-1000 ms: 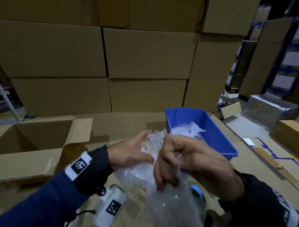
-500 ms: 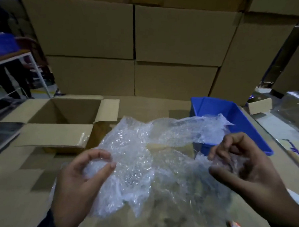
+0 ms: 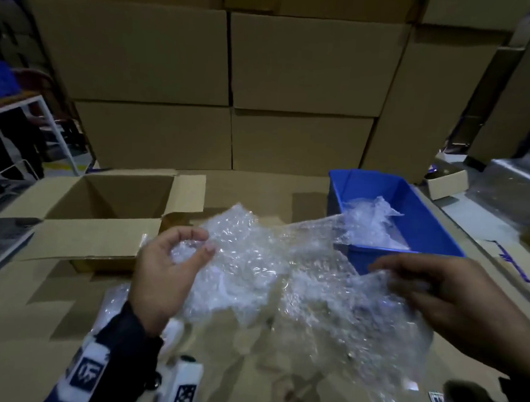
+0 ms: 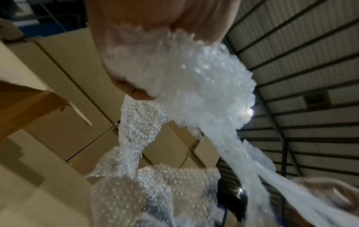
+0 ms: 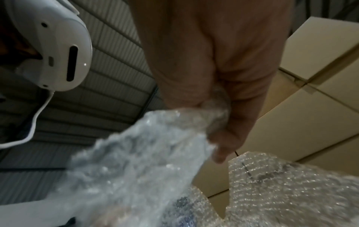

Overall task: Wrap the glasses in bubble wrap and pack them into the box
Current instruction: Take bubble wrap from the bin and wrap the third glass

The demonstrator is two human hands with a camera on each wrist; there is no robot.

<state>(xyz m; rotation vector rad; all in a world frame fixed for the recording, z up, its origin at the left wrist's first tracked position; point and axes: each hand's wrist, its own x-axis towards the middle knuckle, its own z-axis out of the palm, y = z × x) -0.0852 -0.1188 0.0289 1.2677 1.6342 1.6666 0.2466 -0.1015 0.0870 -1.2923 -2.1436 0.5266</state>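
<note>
A crumpled sheet of clear bubble wrap (image 3: 273,271) is stretched between my two hands above the cardboard table. My left hand (image 3: 176,257) grips its left end, curled round a bunched corner (image 4: 194,79). My right hand (image 3: 430,287) pinches the right end (image 5: 215,98) between thumb and fingers. The open cardboard box (image 3: 105,212) stands at the left, flaps spread. A glass shows faintly through the wrap near the bottom (image 3: 301,384), blurred.
A blue plastic bin (image 3: 421,213) with more bubble wrap (image 3: 372,217) inside sits at the right, just behind the sheet. A wall of stacked cartons (image 3: 232,87) closes the back. A white table frame (image 3: 48,124) stands far left.
My hands, close together a second ago, have pulled apart and spread the bubble wrap into a wide sheet. My view has tilted down and to the left.
</note>
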